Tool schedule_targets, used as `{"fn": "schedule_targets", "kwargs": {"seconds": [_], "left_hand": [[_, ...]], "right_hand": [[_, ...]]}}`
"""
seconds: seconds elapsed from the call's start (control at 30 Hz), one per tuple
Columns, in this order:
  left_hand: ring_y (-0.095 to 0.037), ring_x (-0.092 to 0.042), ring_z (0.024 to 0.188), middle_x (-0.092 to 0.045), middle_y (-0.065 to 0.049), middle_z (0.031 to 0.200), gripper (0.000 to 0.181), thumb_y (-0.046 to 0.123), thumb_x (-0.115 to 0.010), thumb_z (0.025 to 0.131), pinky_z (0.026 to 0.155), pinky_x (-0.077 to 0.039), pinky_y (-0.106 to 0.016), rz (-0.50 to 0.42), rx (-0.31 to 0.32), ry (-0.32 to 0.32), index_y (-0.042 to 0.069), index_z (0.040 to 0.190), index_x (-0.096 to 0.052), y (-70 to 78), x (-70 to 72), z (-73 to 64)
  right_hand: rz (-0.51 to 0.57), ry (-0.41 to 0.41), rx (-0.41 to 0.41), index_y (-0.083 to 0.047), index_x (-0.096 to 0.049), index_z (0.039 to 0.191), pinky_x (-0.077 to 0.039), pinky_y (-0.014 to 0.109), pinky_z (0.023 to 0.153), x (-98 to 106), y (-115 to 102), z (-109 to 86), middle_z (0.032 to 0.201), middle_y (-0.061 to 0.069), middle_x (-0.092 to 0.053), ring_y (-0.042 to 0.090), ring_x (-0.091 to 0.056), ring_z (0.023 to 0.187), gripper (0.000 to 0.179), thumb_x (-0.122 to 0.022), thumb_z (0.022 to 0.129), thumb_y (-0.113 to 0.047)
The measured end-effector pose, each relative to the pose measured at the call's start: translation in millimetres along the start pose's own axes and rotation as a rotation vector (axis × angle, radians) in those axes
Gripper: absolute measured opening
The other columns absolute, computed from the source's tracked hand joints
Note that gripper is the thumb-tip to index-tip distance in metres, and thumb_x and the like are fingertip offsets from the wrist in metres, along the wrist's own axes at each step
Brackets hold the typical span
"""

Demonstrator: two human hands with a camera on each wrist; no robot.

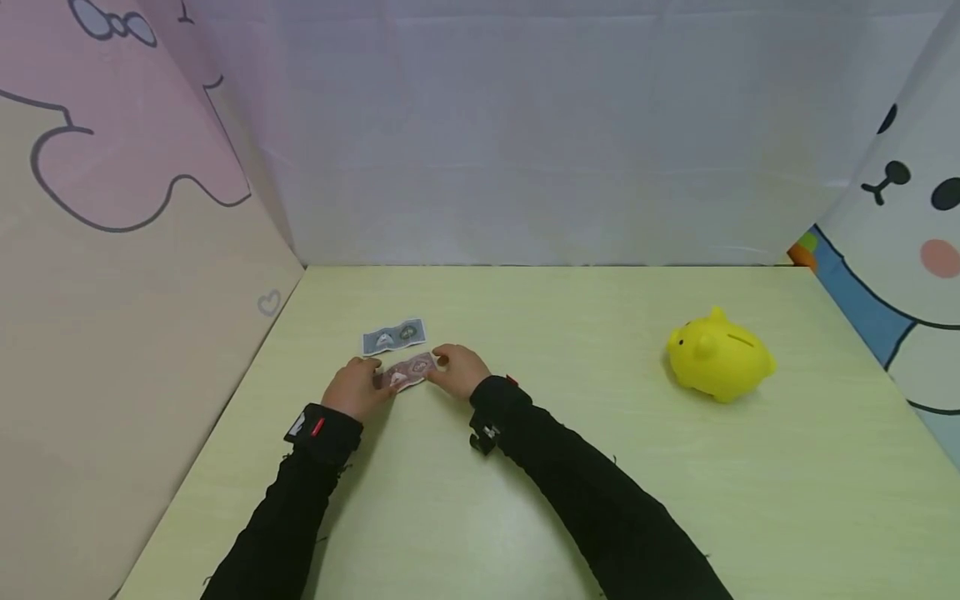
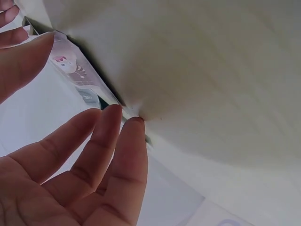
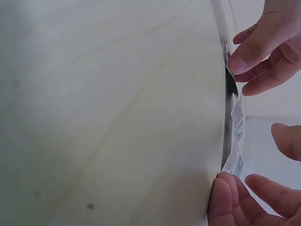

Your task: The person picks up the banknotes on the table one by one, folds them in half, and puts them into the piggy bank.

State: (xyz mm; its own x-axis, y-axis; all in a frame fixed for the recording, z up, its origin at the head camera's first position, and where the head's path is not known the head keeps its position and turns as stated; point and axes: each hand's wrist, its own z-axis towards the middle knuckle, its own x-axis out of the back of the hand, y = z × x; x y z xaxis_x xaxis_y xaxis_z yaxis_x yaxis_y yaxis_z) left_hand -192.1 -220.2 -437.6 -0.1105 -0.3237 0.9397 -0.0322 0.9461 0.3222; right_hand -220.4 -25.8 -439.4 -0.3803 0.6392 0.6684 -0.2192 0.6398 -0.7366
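Observation:
A small reddish play banknote (image 1: pixel 408 369) lies creased on the table, between both hands. My left hand (image 1: pixel 352 388) is at its left end, thumb by the near edge and fingers by the far edge. In the left wrist view the fingertips (image 2: pixel 134 121) come down at the tabletop, apart from the thumb. At the note's right end is my right hand (image 1: pixel 461 372); in the right wrist view its fingertips (image 3: pixel 225 181) rest at the table, with the thumb held away. A blue-grey play banknote (image 1: pixel 393 337) lies just beyond the reddish one.
A yellow piggy bank (image 1: pixel 720 357) with a slot in its back stands at the right of the pale wooden table (image 1: pixel 570 333). White cloth (image 1: pixel 525 133) hangs along the back edge. Printed cartoon panels flank both sides.

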Motion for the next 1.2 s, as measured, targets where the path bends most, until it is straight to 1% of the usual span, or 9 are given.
{"fn": "schedule_targets", "kwargs": {"seconds": [0.23,0.33,0.4,0.47,0.6,0.77,0.93,1.07,1.2], "left_hand": [[-0.038,-0.06,0.102,-0.063,-0.027,0.115,0.053,0.02,-0.076,0.084,0.089,-0.05,-0.051,-0.005,-0.026,-0.002,-0.009,0.125,-0.06,1.6,2.3,2.6],[-0.037,-0.059,0.102,-0.063,-0.026,0.113,0.053,0.021,-0.076,0.084,0.088,-0.05,-0.051,-0.008,-0.026,-0.009,-0.009,0.124,-0.06,1.8,2.6,4.3],[-0.036,-0.058,0.1,-0.063,-0.025,0.111,0.052,0.021,-0.077,0.083,0.086,-0.05,-0.05,-0.016,-0.021,-0.008,-0.009,0.123,-0.061,2.0,2.9,5.1],[-0.034,-0.056,0.096,-0.062,-0.024,0.108,0.051,0.021,-0.078,0.083,0.081,-0.049,-0.047,-0.028,-0.016,-0.004,-0.009,0.121,-0.063,1.7,2.6,5.8],[-0.029,-0.052,0.086,-0.058,-0.02,0.102,0.046,0.02,-0.079,0.082,0.07,-0.045,-0.038,-0.058,0.004,-0.003,-0.007,0.116,-0.065,0.8,1.8,7.0],[-0.027,-0.051,0.08,-0.052,-0.018,0.101,0.045,0.019,-0.08,0.081,0.067,-0.042,-0.034,-0.088,0.029,-0.013,-0.005,0.116,-0.063,1.6,2.0,5.6],[-0.027,-0.053,0.081,-0.051,-0.021,0.107,0.049,0.017,-0.08,0.081,0.069,-0.045,-0.036,-0.107,0.034,-0.018,-0.004,0.12,-0.06,3.4,3.6,2.5],[-0.029,-0.054,0.086,-0.051,-0.023,0.112,0.05,0.015,-0.08,0.081,0.076,-0.048,-0.041,-0.128,0.034,-0.029,-0.003,0.122,-0.057,3.1,3.1,2.4],[-0.032,-0.055,0.092,-0.054,-0.025,0.114,0.047,0.013,-0.079,0.082,0.083,-0.049,-0.046,-0.136,0.022,-0.02,-0.003,0.121,-0.058,2.5,2.2,2.6]], "right_hand": [[-0.012,0.005,0.006,0.002,-0.055,0.135,-0.048,0.04,0.102,-0.5,1.5,1.8,0.124,0.018,-0.064,0.03,-0.061,0.116,0.046,-0.061,0.095,-0.02],[-0.013,0.003,0.004,0.002,-0.055,0.135,-0.048,0.04,0.102,-0.3,1.4,2.4,0.124,0.018,-0.065,0.03,-0.061,0.116,0.045,-0.061,0.095,-0.02],[-0.01,0.004,-0.002,0.002,-0.056,0.134,-0.048,0.04,0.101,-0.3,1.1,2.4,0.124,0.018,-0.065,0.03,-0.061,0.115,0.045,-0.061,0.095,-0.02],[-0.009,0.007,-0.008,0.002,-0.057,0.133,-0.048,0.04,0.1,0.0,0.4,2.6,0.122,0.018,-0.065,0.029,-0.061,0.114,0.044,-0.061,0.095,-0.019],[-0.002,0.014,-0.014,0.002,-0.058,0.133,-0.049,0.04,0.099,0.3,-0.6,2.7,0.121,0.018,-0.066,0.029,-0.061,0.112,0.044,-0.061,0.094,-0.018],[0.018,0.016,-0.02,0.002,-0.057,0.133,-0.048,0.041,0.1,0.3,0.0,2.3,0.122,0.018,-0.065,0.03,-0.06,0.114,0.044,-0.061,0.094,-0.018],[0.086,0.012,-0.043,0.002,-0.054,0.136,-0.05,0.04,0.095,1.4,1.0,2.3,0.119,0.019,-0.066,0.03,-0.062,0.109,0.046,-0.061,0.094,-0.016],[0.126,0.003,-0.063,0.001,-0.054,0.136,-0.051,0.033,0.084,1.8,2.5,2.4,0.111,0.018,-0.068,0.028,-0.063,0.1,0.047,-0.063,0.093,-0.015],[0.149,-0.006,-0.084,0.001,-0.055,0.136,-0.046,0.027,0.074,2.0,4.2,1.8,0.108,0.017,-0.068,0.026,-0.062,0.093,0.048,-0.065,0.092,-0.017]]}}
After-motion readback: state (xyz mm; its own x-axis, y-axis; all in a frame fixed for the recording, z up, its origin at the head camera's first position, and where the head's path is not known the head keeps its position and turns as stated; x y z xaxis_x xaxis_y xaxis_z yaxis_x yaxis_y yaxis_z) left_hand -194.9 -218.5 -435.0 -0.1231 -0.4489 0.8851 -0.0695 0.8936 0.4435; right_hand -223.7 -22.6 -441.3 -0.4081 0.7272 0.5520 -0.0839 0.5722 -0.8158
